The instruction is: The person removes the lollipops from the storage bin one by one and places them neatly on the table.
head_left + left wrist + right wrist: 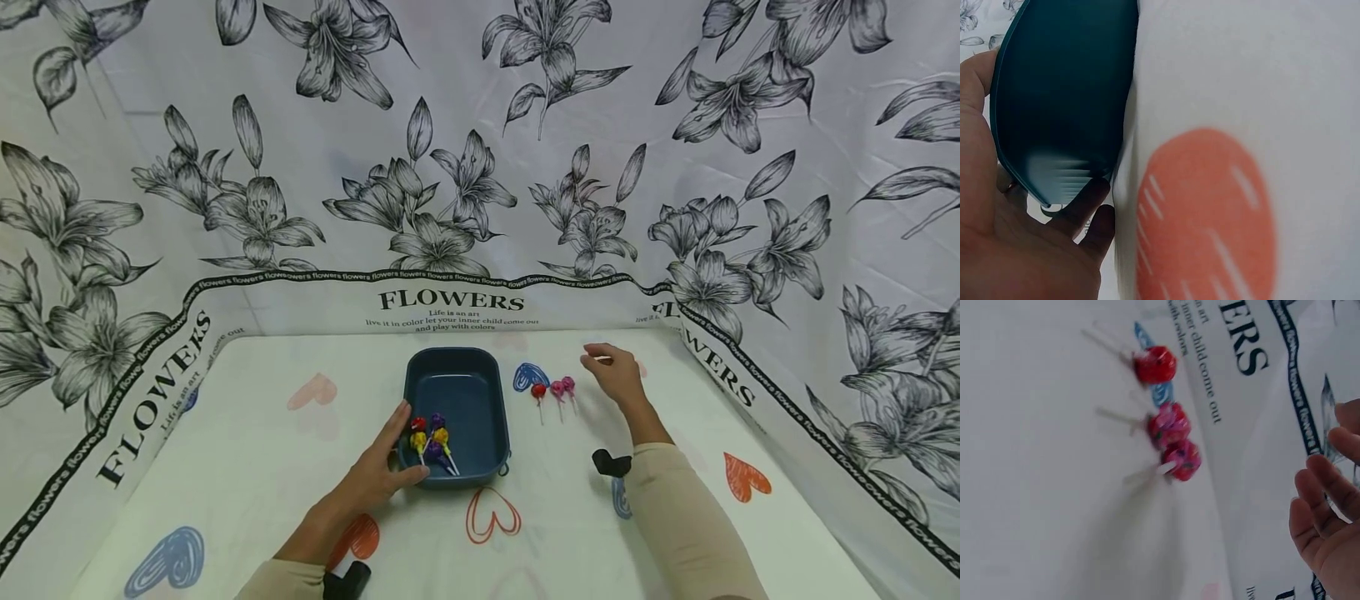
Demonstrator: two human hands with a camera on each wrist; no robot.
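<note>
A dark blue rectangular box (468, 417) stands on the table, its left front corner held by my left hand (378, 458). In the left wrist view, the fingers and thumb of that hand (1029, 231) spread around the wall of the box (1066, 87). Several lollipops (435, 442) in red, yellow and purple wrappers lie inside at the left front. To the right of the box are a red lollipop (538, 390) and two pink lollipops (557, 389). Just right of and beyond these, my right hand (618, 372) hovers with loosely bent fingers, holding nothing.
A white cloth (262, 467) printed with hearts covers the table. Behind and at both sides hangs a white curtain (450, 208) with black flower drawings and lettering. A small ring (504, 469) hangs at the box's right front corner.
</note>
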